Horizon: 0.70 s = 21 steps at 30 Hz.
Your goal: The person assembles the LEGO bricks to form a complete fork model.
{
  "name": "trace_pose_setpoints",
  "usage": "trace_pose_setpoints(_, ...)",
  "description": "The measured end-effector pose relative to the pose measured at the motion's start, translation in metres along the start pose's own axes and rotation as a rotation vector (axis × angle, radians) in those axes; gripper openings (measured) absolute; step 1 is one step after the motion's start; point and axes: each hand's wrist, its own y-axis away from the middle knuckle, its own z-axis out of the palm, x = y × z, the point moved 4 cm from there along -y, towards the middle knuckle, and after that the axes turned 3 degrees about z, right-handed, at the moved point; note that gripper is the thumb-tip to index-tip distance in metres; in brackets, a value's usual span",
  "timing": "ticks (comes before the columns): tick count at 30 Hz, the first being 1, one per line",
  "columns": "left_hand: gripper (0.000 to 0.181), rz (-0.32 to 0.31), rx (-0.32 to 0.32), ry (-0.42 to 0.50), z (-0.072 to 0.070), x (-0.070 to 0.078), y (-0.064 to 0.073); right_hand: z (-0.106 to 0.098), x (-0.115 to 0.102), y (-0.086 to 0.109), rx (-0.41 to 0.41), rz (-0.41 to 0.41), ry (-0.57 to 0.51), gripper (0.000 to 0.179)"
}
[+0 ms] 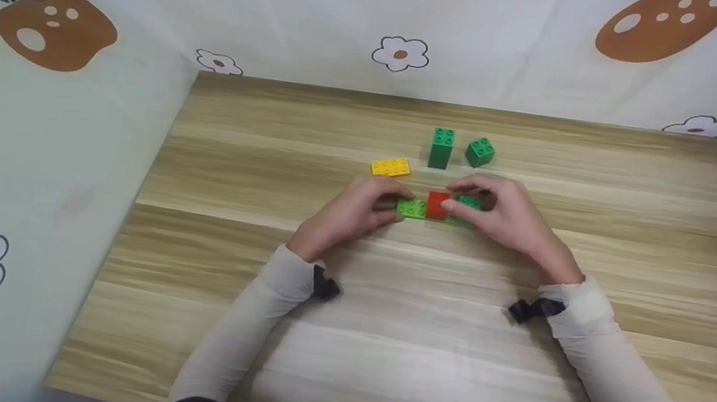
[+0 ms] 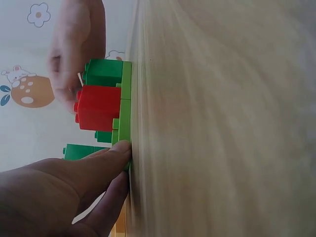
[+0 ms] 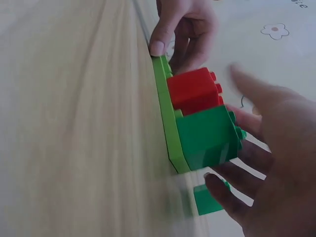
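A low light green building-block base (image 1: 411,208) lies on the table, apparently made of two plates end to end. My left hand (image 1: 352,208) pinches its left end between thumb and fingers. A red brick (image 2: 100,108) stands on the base near its middle. Toward the right end sits a dark green brick (image 3: 207,138), a narrow gap from the red one. My right hand (image 1: 509,215) hovers around these two bricks with fingers spread and nothing gripped. Its thumb (image 3: 247,81) is blurred, and in the head view it overlaps the red brick.
Behind the hands stand a tall dark green block (image 1: 441,149) and a smaller green brick (image 1: 480,151). A yellow plate (image 1: 391,166) lies beyond the left hand. The wooden table (image 1: 254,144) meets a patterned cloth wall (image 1: 312,33) at the back.
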Motion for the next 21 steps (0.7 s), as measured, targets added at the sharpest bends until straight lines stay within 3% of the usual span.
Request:
trace_pose_setpoints(8,0.036,-0.006,0.007,0.024,-0.002,-0.003,0.0,-0.026,0.017,-0.008,0.225,0.058,-0.036,0.03)
trace_pose_setpoints(21,0.035,0.001,0.01,0.015,0.0,0.0,0.0,-0.035,0.039,-0.021,0.272,0.024,-0.07,0.041)
